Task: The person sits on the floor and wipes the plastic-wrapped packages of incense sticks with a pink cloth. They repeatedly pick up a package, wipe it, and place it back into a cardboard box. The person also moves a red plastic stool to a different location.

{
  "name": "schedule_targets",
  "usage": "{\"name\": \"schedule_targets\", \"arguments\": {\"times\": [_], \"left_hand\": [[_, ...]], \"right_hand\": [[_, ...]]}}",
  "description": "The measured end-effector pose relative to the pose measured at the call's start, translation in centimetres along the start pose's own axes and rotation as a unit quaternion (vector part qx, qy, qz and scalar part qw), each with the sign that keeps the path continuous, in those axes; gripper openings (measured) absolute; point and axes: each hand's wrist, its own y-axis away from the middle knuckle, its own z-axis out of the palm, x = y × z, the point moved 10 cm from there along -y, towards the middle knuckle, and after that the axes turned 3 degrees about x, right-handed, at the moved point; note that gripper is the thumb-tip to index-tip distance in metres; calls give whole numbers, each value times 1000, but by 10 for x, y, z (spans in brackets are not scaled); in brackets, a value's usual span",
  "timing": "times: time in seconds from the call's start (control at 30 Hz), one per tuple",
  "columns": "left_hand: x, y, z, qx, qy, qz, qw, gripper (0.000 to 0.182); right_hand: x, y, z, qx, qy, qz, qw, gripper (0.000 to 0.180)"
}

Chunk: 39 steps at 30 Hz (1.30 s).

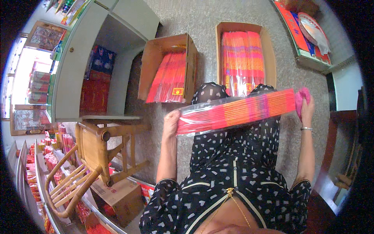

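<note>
A long clear-wrapped packet of red, orange and purple incense sticks (233, 112) lies slantwise across my lap, its right end higher in the view. My left hand (171, 122) grips the packet's left end, where the wrapper is loose and shiny. In my right hand (307, 109) is a bunched pink cloth (302, 101), close beside the packet's right end; whether they touch is hard to tell. Beyond my knees, an open cardboard box (270, 58) holds more wrapped incense sticks (242, 58). A second cardboard box (192, 64), to its left, contains similar packets (169, 76).
A bamboo chair (93, 152) stands at my left, near a closed carton (117, 199) and shelves of red goods (49, 158). A grey cabinet (73, 67) with an open compartment is at far left. Upper right, a tray (314, 27) rests on a red box (292, 29).
</note>
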Motion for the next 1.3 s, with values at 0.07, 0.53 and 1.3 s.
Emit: {"name": "schedule_targets", "arguments": {"times": [0.07, 0.53, 1.3], "left_hand": [[13, -3, -30, 41, 26, 26, 998, 37], [54, -55, -216, 420, 82, 131, 894, 39], [49, -202, 293, -178, -226, 19, 957, 37]], "right_hand": [[19, -5, -7, 13, -57, 64, 996, 29], [-140, 78, 38, -83, -292, 17, 953, 32], [-161, 98, -28, -11, -115, -141, 983, 57]]}}
